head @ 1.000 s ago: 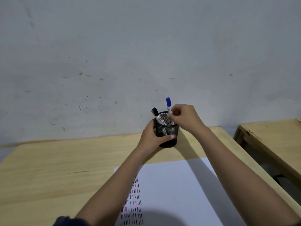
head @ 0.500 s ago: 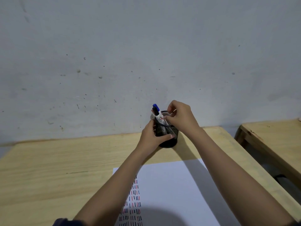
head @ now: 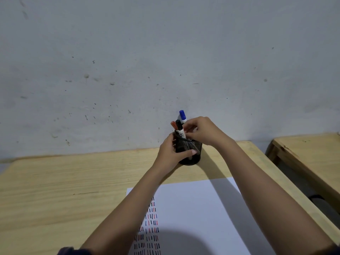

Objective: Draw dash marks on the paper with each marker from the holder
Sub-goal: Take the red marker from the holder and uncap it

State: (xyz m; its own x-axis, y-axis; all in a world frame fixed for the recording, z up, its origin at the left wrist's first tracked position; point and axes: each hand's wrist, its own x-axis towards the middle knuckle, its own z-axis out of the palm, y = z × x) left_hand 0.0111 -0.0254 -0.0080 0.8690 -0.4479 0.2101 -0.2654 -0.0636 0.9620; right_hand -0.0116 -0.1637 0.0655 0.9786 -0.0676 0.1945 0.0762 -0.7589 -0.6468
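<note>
Fingers (head: 187,126) of the right hand (head: 202,132) curl closed above the rim of the black wire-mesh cylindrical holder (head: 191,150), bunched at the marker barrels; which marker they pinch cannot be told, likely the blue-capped white marker (head: 182,115) rising just behind them; left hand (head: 172,154) wraps the holder's left side, thumb across the front mesh, fingers hidden behind; holder stands upright on the light wooden tabletop (head: 73,181), near its far edge by the grey speckled wall (head: 147,52); three markers stick up from the holder: blue-capped one tallest, black-capped white marker (head: 179,127) leaning left in front, red-capped marker (head: 173,124) just left of it, mostly hidden; white sheet of paper (head: 198,208) lies flat on the tabletop nearer the person, well apart from the holder; rows of short black, red and blue dash marks (head: 150,234) fill a column along its left side, partly under the left forearm; second wooden table (head: 312,153) sits at right, apart from the first.
</note>
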